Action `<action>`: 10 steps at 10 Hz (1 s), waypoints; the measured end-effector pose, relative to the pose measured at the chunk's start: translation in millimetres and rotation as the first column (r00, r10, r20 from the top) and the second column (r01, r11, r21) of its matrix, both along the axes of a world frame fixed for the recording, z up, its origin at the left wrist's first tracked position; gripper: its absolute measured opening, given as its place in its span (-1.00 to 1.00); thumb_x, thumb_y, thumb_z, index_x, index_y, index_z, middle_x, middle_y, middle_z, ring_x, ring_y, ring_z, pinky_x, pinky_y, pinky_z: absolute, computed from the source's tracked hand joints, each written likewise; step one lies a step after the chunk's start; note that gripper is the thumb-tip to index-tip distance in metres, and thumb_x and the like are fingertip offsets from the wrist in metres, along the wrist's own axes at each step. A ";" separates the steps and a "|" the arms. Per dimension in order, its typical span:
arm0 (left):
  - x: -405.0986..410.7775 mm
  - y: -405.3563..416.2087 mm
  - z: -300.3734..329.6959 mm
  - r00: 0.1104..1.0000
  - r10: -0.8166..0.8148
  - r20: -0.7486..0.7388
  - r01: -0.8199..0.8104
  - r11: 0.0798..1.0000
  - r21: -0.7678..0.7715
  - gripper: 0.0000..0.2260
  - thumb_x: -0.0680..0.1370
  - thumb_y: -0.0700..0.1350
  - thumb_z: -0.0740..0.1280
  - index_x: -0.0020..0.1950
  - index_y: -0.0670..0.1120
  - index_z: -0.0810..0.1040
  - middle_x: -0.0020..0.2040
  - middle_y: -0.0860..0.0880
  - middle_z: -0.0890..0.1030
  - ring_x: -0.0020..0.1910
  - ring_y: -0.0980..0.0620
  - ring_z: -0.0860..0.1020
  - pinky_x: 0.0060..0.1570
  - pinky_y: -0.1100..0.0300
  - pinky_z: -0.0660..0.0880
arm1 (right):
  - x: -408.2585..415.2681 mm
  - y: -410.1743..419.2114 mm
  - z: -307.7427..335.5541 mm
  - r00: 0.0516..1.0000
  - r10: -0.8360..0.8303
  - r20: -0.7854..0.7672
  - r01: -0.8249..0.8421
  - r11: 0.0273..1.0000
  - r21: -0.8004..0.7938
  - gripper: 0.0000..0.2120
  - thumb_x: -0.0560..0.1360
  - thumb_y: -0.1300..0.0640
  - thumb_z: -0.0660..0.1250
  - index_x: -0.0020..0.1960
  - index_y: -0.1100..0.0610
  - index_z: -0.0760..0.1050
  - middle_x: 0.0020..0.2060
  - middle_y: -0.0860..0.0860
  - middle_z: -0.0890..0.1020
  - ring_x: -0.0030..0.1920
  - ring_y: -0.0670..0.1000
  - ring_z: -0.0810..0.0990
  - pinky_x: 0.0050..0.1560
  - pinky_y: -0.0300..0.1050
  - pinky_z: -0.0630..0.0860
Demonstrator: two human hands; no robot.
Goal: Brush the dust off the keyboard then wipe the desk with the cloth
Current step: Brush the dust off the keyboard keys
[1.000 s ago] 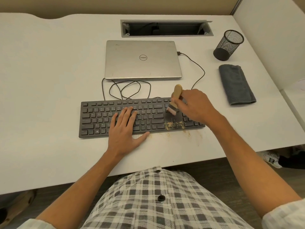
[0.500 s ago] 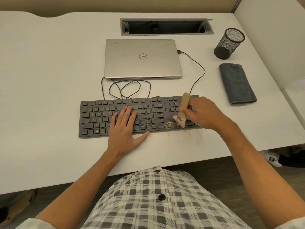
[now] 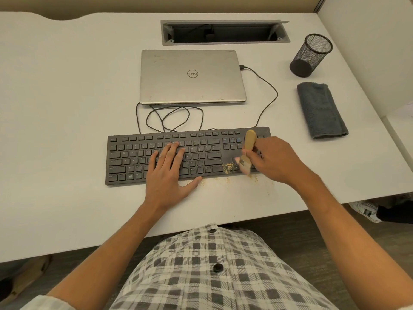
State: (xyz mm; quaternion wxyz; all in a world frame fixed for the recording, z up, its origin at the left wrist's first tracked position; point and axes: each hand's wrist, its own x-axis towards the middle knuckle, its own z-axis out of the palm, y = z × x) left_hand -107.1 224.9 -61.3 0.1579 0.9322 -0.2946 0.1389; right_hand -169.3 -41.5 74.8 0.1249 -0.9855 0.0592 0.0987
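Keyboard mid-desk, pinned flat by left hand, right hand gripping brush over dust at the arrow keys; risks flicking grit between keys or off the desk edge, cloth untouched.

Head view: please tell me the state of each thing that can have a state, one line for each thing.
Laptop: lid closed, cable plugged in at its right side.
Keyboard: dusty near its lower right keys.
Brush: held, bristles on the keyboard.
Cloth: folded, untouched.
Mesh cup: upright, looks empty.
Cable hatch: open.
Left hand: flat on the keys.
Right hand: grips the brush.
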 end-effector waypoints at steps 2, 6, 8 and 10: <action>0.2 -0.2 0.1 1.000 -0.001 0.003 0.001 1.000 -0.001 -0.24 0.52 0.38 0.25 0.49 -0.18 0.44 0.53 -0.15 0.40 0.53 -0.15 0.33 0.53 -0.17 0.19 | -3.2 -3.7 0.3 0.999 -0.009 0.053 0.007 0.999 0.035 -0.67 0.63 -0.08 0.15 -0.15 0.11 0.49 -0.43 -0.09 0.40 -0.36 0.01 0.43 -0.36 -0.11 0.25; -0.1 0.3 0.1 1.000 0.005 0.000 -0.005 1.000 0.002 -0.23 0.52 0.39 0.25 0.49 -0.17 0.44 0.54 -0.15 0.39 0.53 -0.14 0.33 0.53 -0.16 0.18 | -3.5 0.1 3.9 1.000 0.014 -0.028 -0.015 0.999 -0.049 -0.68 0.63 -0.07 0.14 -0.19 0.10 0.44 -0.40 -0.08 0.43 -0.35 -0.01 0.43 -0.40 -0.16 0.23; -0.5 -0.4 0.4 1.000 0.001 0.001 -0.001 1.000 -0.011 -0.24 0.52 0.39 0.23 0.48 -0.18 0.44 0.53 -0.15 0.40 0.53 -0.16 0.34 0.53 -0.16 0.18 | 0.0 -5.7 0.1 0.999 -0.031 0.022 0.029 0.998 0.058 -0.64 0.62 -0.09 0.16 -0.13 0.16 0.52 -0.39 -0.02 0.50 -0.33 0.05 0.49 -0.34 -0.09 0.31; -0.1 -0.4 0.9 1.000 0.002 -0.003 -0.002 1.000 -0.008 -0.23 0.52 0.39 0.22 0.49 -0.17 0.44 0.53 -0.15 0.40 0.53 -0.15 0.33 0.54 -0.13 0.15 | -1.2 -1.4 2.6 0.998 -0.011 0.056 0.010 1.000 0.016 -0.65 0.63 -0.09 0.15 -0.13 0.14 0.50 -0.40 -0.03 0.48 -0.34 0.02 0.47 -0.36 -0.10 0.28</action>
